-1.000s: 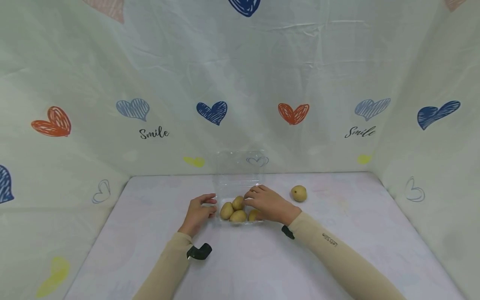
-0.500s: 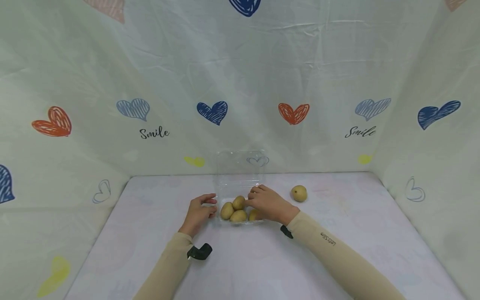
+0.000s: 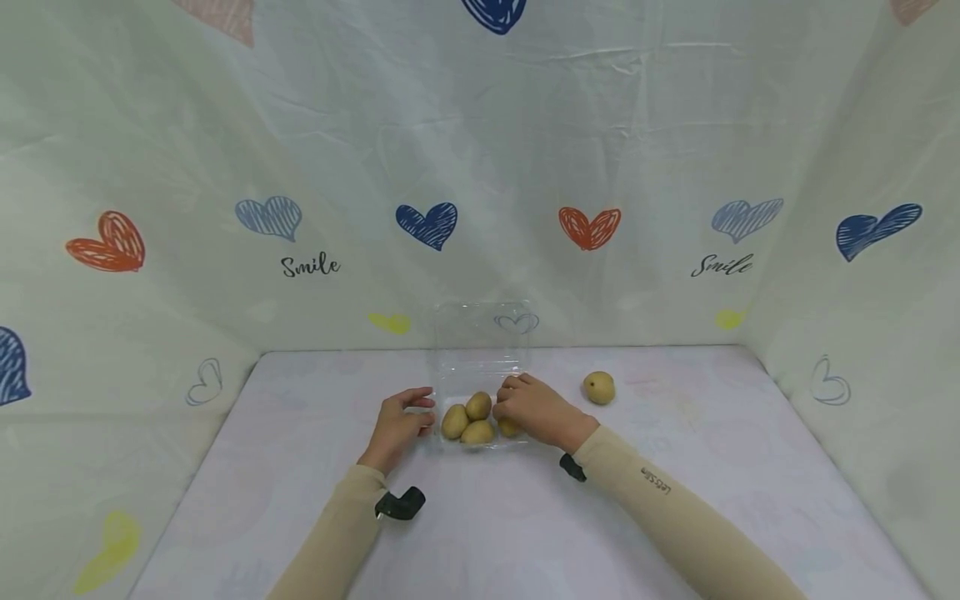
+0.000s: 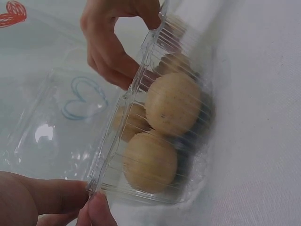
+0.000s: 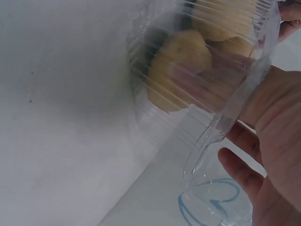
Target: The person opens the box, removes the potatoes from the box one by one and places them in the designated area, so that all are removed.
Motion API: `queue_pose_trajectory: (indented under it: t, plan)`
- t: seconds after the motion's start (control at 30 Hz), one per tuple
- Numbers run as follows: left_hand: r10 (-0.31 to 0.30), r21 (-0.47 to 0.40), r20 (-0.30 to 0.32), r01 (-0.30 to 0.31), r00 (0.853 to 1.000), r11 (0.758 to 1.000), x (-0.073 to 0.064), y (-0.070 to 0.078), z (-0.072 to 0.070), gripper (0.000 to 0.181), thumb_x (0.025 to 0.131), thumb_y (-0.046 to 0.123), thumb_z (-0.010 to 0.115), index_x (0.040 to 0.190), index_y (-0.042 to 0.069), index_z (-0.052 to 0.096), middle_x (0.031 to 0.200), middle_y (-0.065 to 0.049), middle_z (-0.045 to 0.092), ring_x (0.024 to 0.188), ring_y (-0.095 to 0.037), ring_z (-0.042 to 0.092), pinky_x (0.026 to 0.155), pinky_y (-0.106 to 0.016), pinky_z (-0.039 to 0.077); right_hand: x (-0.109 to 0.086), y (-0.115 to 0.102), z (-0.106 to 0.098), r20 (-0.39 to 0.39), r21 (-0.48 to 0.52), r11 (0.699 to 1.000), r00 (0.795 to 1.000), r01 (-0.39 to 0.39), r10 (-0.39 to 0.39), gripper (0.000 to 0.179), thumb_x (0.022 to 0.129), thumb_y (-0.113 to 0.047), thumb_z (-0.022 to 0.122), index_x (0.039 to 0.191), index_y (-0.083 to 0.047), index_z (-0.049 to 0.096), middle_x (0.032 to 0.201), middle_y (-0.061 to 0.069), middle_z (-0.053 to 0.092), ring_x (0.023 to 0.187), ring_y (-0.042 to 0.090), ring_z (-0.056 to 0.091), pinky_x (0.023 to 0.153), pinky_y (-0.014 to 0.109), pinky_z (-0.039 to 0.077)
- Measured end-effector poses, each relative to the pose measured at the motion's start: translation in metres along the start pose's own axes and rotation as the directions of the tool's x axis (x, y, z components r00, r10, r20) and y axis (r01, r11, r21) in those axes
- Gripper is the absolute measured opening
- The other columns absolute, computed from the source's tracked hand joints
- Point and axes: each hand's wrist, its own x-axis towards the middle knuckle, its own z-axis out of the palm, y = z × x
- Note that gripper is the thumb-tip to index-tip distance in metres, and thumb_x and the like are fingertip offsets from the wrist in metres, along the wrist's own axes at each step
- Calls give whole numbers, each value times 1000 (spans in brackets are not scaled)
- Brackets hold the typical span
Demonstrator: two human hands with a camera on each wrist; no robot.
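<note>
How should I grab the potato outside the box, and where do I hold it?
I'd come from straight above and hold the potato across its middle, on two opposite sides. It's rounded, lies by itself on the table, and nothing covers it.

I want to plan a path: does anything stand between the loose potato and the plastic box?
Yes: the right hand hangs over the right side of the plastic box, between it and the loose potato. The raised lid is not between.
</note>
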Motion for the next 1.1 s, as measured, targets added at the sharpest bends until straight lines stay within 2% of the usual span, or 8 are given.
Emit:
queue_pose_trajectory:
  t: [0.17, 0.3, 0.47, 0.6, 0.73, 0.97, 1.1]
  plan:
    - [1, -3, 5, -1, 1000, 1000, -1, 0, 0, 47, 91, -14, 62, 138, -11, 62, 118, -24, 66, 80, -13, 60, 67, -22, 53, -2, -1, -1, 24, 27, 998, 998, -51, 51, 22, 87, -6, 84, 102, -22, 83, 102, -4, 77, 102, 19, 65, 95, 35, 54]
    - [1, -7, 2, -1, 1000, 1000, -1, 0, 0, 48, 90, -15, 62, 138, -11, 62, 116, -23, 66, 79, -13, 60, 66, -22, 53, 0, -1, -3, 73, 18, 994, 992, -105, 104, 22, 84, -24, 90, 104, -21, 83, 103, -4, 77, 103, 20, 64, 98, 37, 53]
    - [8, -11, 2, -8, 1000, 1000, -1, 1, 0, 47, 90, -15, 62, 137, -11, 62, 115, -23, 66, 78, -13, 60, 65, -22, 53, 2, -1, -3, 100, -19, 990, 984, -143, 144, 31, 80, -42, 92, 98, -20, 82, 95, -5, 75, 98, 19, 61, 97, 37, 51]
    - [11, -22, 7, -11, 1000, 1000, -1, 1, 0, 47, 90, -14, 63, 137, -12, 62, 115, -24, 67, 78, -13, 60, 65, -22, 53, 4, -1, -3, 93, -61, 987, 984, -149, 154, 34, 77, -50, 91, 91, -21, 81, 85, -7, 73, 90, 18, 58, 91, 35, 50]
    - [16, -24, 5, -15, 1000, 1000, 0, 1, 0, 47, 90, -14, 63, 137, -12, 62, 115, -23, 67, 79, -13, 60, 65, -21, 53, 5, -3, -2, 92, -49, 985, 981, -168, 172, 33, 75, -49, 92, 87, -20, 81, 80, -7, 74, 85, 18, 56, 86, 35, 49]
    - [1, -22, 2, -1, 1000, 1000, 0, 2, 0, 47, 91, -14, 63, 138, -11, 62, 116, -24, 66, 80, -13, 60, 65, -21, 54, 8, -4, -2, 159, 29, 975, 963, -223, 215, 31, 78, -41, 93, 98, -20, 84, 89, -6, 78, 87, 17, 56, 87, 35, 49]
    - [5, -24, 8, -5, 1000, 1000, -2, 2, 0, 47, 91, -14, 63, 138, -12, 61, 118, -26, 66, 80, -13, 60, 66, -22, 54, 10, -5, -3, 168, 59, 973, 963, -221, 209, 31, 77, -37, 95, 100, -19, 83, 92, -5, 79, 88, 18, 57, 90, 36, 49]
